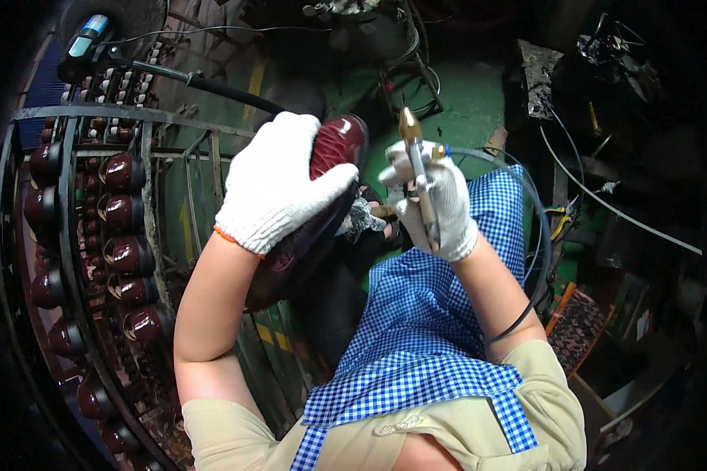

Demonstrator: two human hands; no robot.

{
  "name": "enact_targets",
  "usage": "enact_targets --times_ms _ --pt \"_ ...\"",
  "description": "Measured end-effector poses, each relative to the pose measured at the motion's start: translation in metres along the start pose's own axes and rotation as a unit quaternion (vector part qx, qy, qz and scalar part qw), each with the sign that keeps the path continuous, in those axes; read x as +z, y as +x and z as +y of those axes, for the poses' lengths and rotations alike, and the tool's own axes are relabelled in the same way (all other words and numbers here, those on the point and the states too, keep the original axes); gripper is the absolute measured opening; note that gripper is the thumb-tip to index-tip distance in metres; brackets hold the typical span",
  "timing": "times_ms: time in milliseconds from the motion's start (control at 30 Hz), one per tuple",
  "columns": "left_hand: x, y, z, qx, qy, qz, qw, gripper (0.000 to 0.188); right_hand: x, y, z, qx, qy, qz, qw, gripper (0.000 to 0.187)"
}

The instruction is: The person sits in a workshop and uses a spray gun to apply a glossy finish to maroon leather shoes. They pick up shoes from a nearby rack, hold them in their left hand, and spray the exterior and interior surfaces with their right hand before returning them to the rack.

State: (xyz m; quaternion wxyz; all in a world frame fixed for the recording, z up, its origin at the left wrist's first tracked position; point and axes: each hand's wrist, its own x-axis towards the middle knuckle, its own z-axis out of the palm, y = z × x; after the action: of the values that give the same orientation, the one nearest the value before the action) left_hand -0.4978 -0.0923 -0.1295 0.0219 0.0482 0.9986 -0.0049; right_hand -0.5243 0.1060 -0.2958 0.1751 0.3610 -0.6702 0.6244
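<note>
A shiny dark red leather shoe with a round toe (344, 133) is in the middle, a little to the left, with its toe pointing to the far side. The top of the toe is smooth and bright like glass, and behind it the red part looks crinkled. The near end is dark and hard to see.

The left hand (279, 184), in a white knitted glove with an orange edge, grips the shoe from the left. Its fingers are close together and bent over the side, and its thumb sticks out to the right across the shoe.

To the right, and apart from the shoe, the right hand (452, 216) wears a white knitted glove too. Its fingers are curled around a thin silver metal tool with a pointed gold tip (421, 177). The tip points to the far side. A bendy grey hose (539, 212) curves down on the right.

Near the hands is a blue and white checked cloth apron (408, 306). On the left stands a grey metal rack (133, 114) full of glossy dark red shoes (130, 255). Farther off is a smooth green floor (475, 98).
</note>
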Motion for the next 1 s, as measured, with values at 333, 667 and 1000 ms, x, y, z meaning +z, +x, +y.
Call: enact_targets --times_ms 333,667,1000 --pt "-0.001 0.003 -0.002 -0.039 -0.036 -0.013 0.998 0.066 0.049 0.043 0.012 0.397 0.292 0.133 0.86 0.034" --pt "0.004 0.006 -0.009 -0.023 -0.043 0.011 0.999 0.062 0.099 0.026 0.014 0.277 0.154 0.193 0.928 0.026" --pt "0.002 0.003 -0.002 -0.004 -0.038 0.023 0.999 0.059 0.092 -0.072 0.02 0.352 0.173 0.089 0.916 0.031"
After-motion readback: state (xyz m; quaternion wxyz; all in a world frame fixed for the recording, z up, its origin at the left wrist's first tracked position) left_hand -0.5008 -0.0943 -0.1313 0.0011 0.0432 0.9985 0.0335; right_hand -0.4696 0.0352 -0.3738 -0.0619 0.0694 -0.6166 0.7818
